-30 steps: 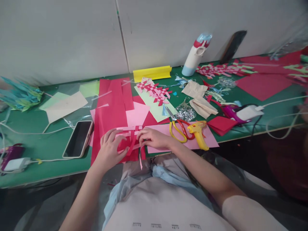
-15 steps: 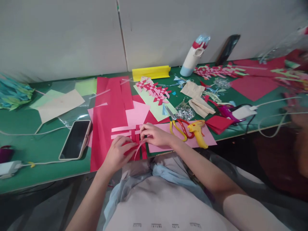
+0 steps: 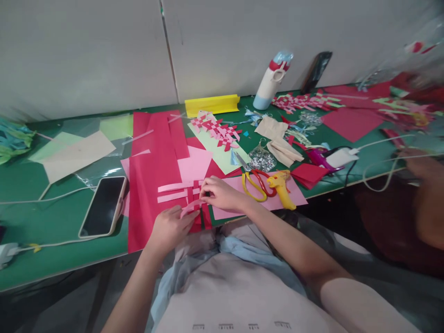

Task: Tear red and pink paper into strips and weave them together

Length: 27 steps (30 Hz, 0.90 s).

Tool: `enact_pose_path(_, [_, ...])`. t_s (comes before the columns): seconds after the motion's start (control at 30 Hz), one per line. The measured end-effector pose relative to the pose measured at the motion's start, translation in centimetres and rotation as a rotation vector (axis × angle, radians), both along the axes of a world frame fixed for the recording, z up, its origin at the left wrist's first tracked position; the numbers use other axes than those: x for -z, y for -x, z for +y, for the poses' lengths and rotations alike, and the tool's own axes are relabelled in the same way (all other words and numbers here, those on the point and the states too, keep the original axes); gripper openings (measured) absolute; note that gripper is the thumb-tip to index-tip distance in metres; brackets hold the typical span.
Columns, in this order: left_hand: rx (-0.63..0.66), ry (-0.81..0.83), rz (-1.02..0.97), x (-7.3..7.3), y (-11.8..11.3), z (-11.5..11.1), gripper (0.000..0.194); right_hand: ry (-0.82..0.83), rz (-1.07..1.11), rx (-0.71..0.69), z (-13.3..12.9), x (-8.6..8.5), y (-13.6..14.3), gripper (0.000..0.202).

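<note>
A half-woven piece of red and pink paper strips (image 3: 190, 192) lies at the table's front edge, with pink strip ends pointing left. My right hand (image 3: 222, 194) is closed over its right side, fingertips pinching a loose pink paper strip (image 3: 191, 207). This strip curves down and left to my left hand (image 3: 172, 227). Its fingers are bent and pressed together around the strip's lower end, beside the red strips. Both sets of fingertips are partly hidden. Under the weave and to its left spread large red paper sheets (image 3: 145, 185).
Right of my hands, scissors (image 3: 255, 185) and a yellow glue gun (image 3: 282, 187) lie on pink paper. A phone (image 3: 103, 206) rests at left. Behind are finished woven pieces (image 3: 218, 131), a bottle (image 3: 273, 81) and a bag of beads (image 3: 262, 158). Another person's arm (image 3: 428, 185) is at right.
The loose pink strip's free end hung toward the table edge; now it bends left into my left hand. My left hand has shifted slightly down, and the view has turned a little right.
</note>
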<state>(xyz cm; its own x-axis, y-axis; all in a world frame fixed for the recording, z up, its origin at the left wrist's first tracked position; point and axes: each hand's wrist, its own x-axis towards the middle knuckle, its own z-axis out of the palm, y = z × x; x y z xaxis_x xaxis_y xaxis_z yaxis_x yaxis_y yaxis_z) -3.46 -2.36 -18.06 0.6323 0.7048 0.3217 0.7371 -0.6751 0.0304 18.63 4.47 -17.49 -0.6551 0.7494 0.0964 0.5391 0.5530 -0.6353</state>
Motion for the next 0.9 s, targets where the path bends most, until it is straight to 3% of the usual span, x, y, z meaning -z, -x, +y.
enact_pose_path(0.27, [0.013,-0.096,0.042,0.1,-0.3,-0.4,0.03,-0.017,-0.009,0.013,-0.1,-0.2,0.5,0.006])
enact_pose_path(0.4, [0.004,-0.065,0.048,0.3,-0.2,-0.4,0.03,0.0,-0.007,0.01,-0.2,-0.4,0.5,0.006])
enact_pose_path(0.53, [-0.089,0.087,-0.058,0.3,-0.2,-0.5,0.029,0.036,0.029,-0.022,-0.1,-0.5,0.0,0.006])
enact_pose_path(0.73, [-0.298,0.499,-0.352,-1.0,-0.2,0.4,0.029,0.095,0.078,-0.131,0.0,-0.9,-1.1,0.008])
enact_pose_path(0.9, [-0.426,0.599,-0.513,-1.5,0.1,1.8,0.033,0.102,0.074,-0.165,0.1,-0.9,-1.3,0.008])
